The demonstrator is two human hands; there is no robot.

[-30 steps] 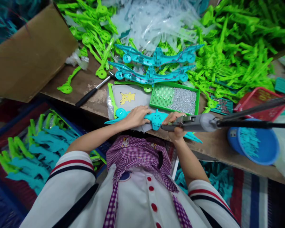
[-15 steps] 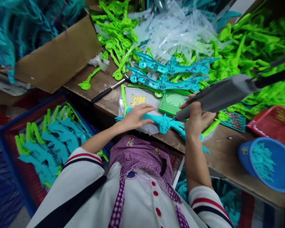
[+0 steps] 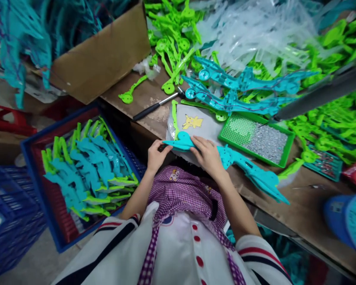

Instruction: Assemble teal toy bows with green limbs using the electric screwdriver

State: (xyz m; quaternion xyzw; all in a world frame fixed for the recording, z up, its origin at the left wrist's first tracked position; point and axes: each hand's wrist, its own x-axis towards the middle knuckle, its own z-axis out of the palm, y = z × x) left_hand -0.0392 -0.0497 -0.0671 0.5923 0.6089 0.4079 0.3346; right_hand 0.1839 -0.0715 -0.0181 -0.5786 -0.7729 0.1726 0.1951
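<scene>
Both hands rest on one long teal plastic part (image 3: 243, 166) lying along the near edge of the desk (image 3: 302, 206). Left hand (image 3: 156, 155) pinches the part's left tip, fingers curled closed around it at the desk edge. Right hand (image 3: 208, 153) lies palm down on the part just right of its round hub, fingers spread and pressing flat; it does not close around anything. The part's right end runs out toward the desk edge, pointed and tilted slightly off the surface.

Beneath the part's left end lies a grey cloth (image 3: 195, 122) printed with a yellow figure. Just beyond it sits a green tray (image 3: 256, 138) filled with small silver screws. A grey powered screwdriver (image 3: 323, 93) hangs above the tray, untouched by either hand. Two further teal parts (image 3: 240, 85) lie behind the tray, among heaps of green parts (image 3: 338, 118). A black-handled tool (image 3: 157, 106) lies left of the cloth. Left of the desk, a blue crate (image 3: 86, 166) holds stacked teal and green pieces.
</scene>
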